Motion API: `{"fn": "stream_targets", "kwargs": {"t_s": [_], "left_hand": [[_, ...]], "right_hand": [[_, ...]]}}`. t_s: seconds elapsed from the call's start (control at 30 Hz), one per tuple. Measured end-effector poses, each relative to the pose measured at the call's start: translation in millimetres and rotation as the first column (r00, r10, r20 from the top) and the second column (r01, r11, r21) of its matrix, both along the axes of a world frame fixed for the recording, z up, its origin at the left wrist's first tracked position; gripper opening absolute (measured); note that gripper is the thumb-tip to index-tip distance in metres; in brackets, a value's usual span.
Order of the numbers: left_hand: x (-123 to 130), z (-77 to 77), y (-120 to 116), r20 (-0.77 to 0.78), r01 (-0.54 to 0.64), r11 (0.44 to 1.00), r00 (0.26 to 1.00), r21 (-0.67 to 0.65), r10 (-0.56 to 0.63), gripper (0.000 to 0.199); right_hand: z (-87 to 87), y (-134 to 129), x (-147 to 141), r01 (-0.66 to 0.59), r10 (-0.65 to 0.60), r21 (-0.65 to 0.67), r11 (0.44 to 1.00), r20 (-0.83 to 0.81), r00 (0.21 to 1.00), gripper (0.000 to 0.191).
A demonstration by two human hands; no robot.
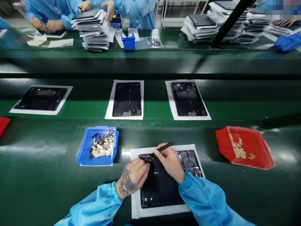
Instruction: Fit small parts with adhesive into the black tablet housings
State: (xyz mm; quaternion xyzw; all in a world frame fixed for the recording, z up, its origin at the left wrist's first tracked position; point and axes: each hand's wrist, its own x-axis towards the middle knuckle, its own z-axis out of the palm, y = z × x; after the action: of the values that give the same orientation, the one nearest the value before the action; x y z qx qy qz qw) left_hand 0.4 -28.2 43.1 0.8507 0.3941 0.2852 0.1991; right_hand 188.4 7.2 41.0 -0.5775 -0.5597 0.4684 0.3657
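Note:
A black tablet housing with its inside exposed (162, 188) lies on a white sheet (136, 208) in front of me. My right hand (170, 163) is closed around slim black tweezers (165, 147), whose tip reaches the upper left part of the housing. Close by, my left hand (134, 175) rests at the housing's upper left corner. Its fingers are curled and pressed together there; what they pinch, if anything, is hidden. To the left, a blue bin (82, 157) holds small dark and cream pieces. A red bin (265, 160) with cream scraps sits to the right.
Along the green strip beyond lie a left tablet housing (41, 99), a middle one (127, 99) and a right one (188, 99), each on white paper. Co-workers' hands (54, 25) are across the bench, near stacked sheets and tablets (95, 29). A dark post (225, 28) slants at the back.

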Motion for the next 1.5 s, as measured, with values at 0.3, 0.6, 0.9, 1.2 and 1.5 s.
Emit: {"fn": "stream_targets", "kwargs": {"t_s": [0.3,0.6,0.9,1.2,1.5], "left_hand": [[0.5,-0.6,-0.8,-0.005,-0.034,0.999,0.999,-0.01,0.034,0.017],[1.4,0.3,-0.4,-0.014,-0.061,0.997,0.998,-0.045,0.06,0.016],[0.5,1.4,-0.6,-0.026,-0.057,0.996,0.998,-0.068,0.055,0.018],[0.6,3.7,-0.5,-0.014,-0.066,0.997,0.998,-0.043,0.066,0.018],[0.2,1.6,-0.9,-0.034,-0.084,0.996,0.996,-0.023,0.083,0.019]], "right_hand": [[-1.2,-0.8,-0.2,0.001,-0.002,0.021,1.0,0.035,0.999,0.015],[-2.1,-0.5,-1.0,0.002,-0.003,0.017,1.0,0.045,0.999,0.015],[-0.1,-0.9,-1.2,0.003,-0.004,0.008,1.0,0.047,0.999,0.017],[-1.4,-1.5,-1.6,0.003,-0.004,0.006,1.0,0.03,1.0,0.017],[0.7,-1.1,-3.0,0.014,-0.014,0.017,1.0,0.037,0.999,0.017]]}}
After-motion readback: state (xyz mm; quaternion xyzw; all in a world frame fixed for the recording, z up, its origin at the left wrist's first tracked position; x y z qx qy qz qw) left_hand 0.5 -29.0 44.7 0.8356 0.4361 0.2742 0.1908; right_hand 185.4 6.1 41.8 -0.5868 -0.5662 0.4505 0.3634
